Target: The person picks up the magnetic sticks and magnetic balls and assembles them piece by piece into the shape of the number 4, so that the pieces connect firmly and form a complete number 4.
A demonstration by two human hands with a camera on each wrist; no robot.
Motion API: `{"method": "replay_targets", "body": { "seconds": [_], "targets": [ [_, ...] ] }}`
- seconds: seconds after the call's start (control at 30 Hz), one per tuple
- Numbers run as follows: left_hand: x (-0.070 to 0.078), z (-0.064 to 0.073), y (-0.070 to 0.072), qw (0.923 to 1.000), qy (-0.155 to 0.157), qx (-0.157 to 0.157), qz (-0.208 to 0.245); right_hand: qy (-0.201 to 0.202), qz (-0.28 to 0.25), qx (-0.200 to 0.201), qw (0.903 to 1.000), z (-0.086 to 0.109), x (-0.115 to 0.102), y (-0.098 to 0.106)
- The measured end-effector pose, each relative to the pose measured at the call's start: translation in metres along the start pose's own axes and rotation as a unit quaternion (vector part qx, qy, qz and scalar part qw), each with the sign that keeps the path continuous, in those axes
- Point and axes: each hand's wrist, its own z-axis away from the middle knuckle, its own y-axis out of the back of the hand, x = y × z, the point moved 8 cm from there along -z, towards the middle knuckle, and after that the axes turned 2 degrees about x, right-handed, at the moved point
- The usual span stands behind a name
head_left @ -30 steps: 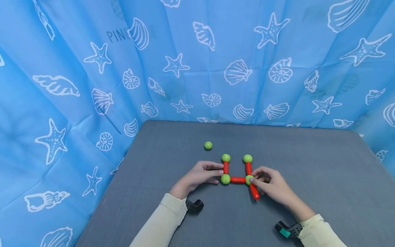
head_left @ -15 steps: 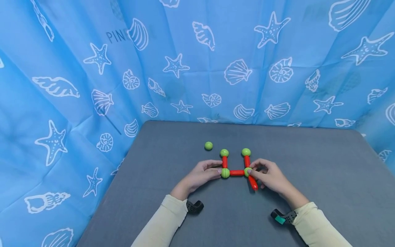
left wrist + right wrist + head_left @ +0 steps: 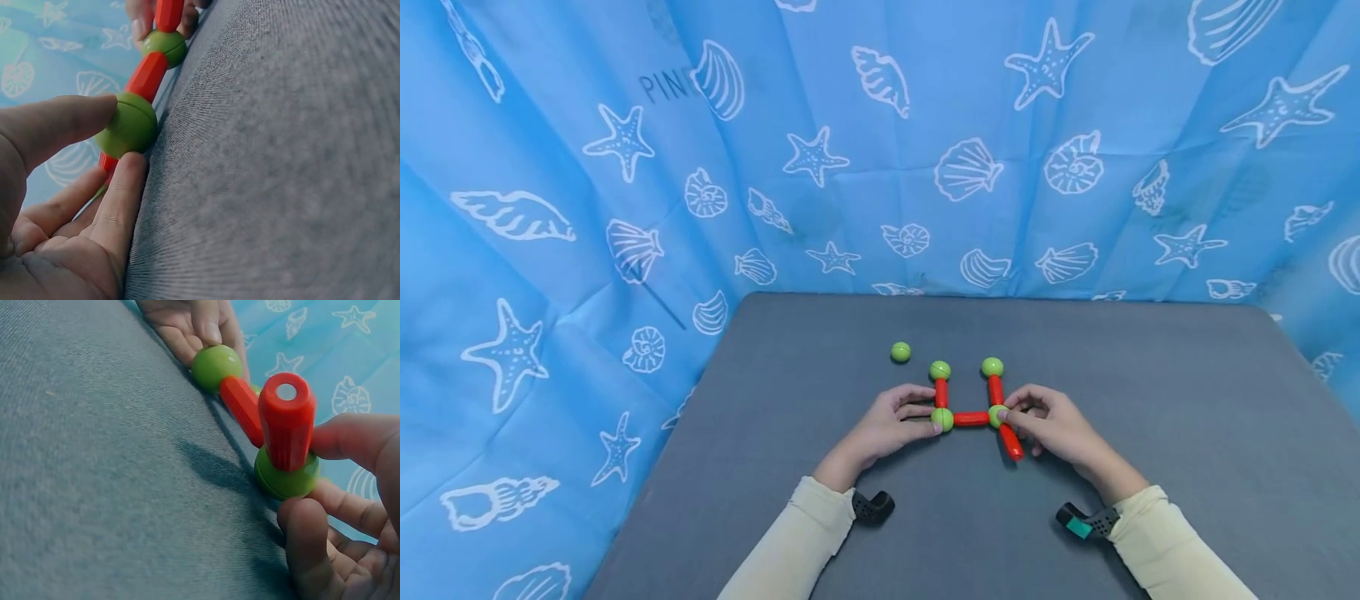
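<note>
A frame of red rods and green balls lies on the table in the head view. My left hand [image 3: 883, 427] pinches its near left ball [image 3: 128, 125], thumb on one side and a finger on the other. My right hand [image 3: 1056, 427] pinches the near right ball [image 3: 284, 478] between thumb and fingers. A red rod [image 3: 972, 419] joins these two balls. From each, another rod runs away from me to a far ball, left [image 3: 940, 370] and right [image 3: 992, 367]. A fourth piece, a red rod [image 3: 287, 419], sticks out from the right ball, its free end showing a silver disc.
A loose green ball [image 3: 900, 352] lies beyond the frame, to its left. The grey table [image 3: 1180, 400] ends at a blue curtain [image 3: 880, 192] with white shells and starfish. Black straps with camera mounts sit at both wrists.
Both hands have shifted the frame a little away from me, toward the loose ball's row. The left thumb has slid lower on its ball. The view has turned slightly.
</note>
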Motion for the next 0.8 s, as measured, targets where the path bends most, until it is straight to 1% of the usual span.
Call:
{"method": "replay_targets", "body": {
  "seconds": [0.17,0.8],
  "targets": [
    [-0.0008,0.0006,0.0019,1.0,0.004,0.005,-0.002,0.009,0.001,0.003,1.0,-0.0004,-0.0005,-0.0012],
    [-0.0038,-0.0024,0.0032,0.9999,0.011,0.003,-0.002,0.001,0.005,0.004,1.0,-0.0008,0.0013,0.0]
  ]
}}
